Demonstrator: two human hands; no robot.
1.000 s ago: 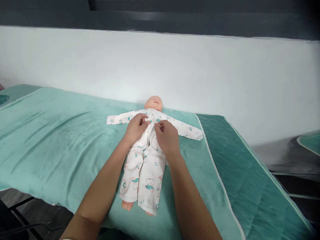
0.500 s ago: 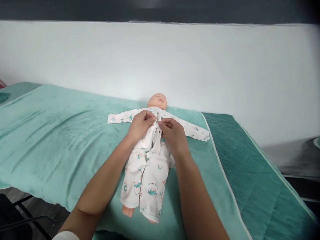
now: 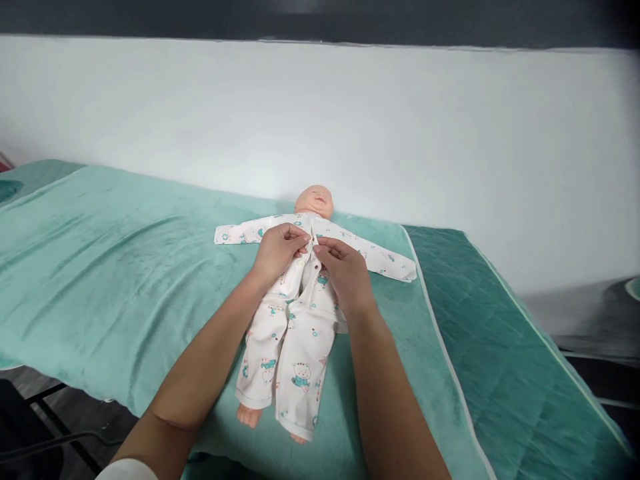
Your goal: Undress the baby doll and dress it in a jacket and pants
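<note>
A baby doll (image 3: 314, 200) lies on its back, dressed in a white printed romper (image 3: 305, 347) with both sleeves stretched out sideways. My left hand (image 3: 280, 252) pinches one front edge of the romper at the chest. Opposite it, my right hand (image 3: 345, 270) grips the other front edge, fingertips almost meeting those of the left. Below my fingers the front gapes, and small snap buttons (image 3: 316, 268) show along the placket. Whether the snap between my fingertips is fastened is hidden. The doll's feet (image 3: 249, 415) stick out of the trouser legs.
Under the doll a light green blanket (image 3: 125, 267) covers the table, wrinkled on the left. A darker green quilted cover (image 3: 500, 333) shows at the right. Behind stands a white wall (image 3: 320, 113). Dark metal legs (image 3: 60, 420) and a cable (image 3: 75, 437) are at lower left.
Both hands have stayed at the chest, and the gap between the romper's front edges there has narrowed. The doll's legs have shifted slightly left in view.
</note>
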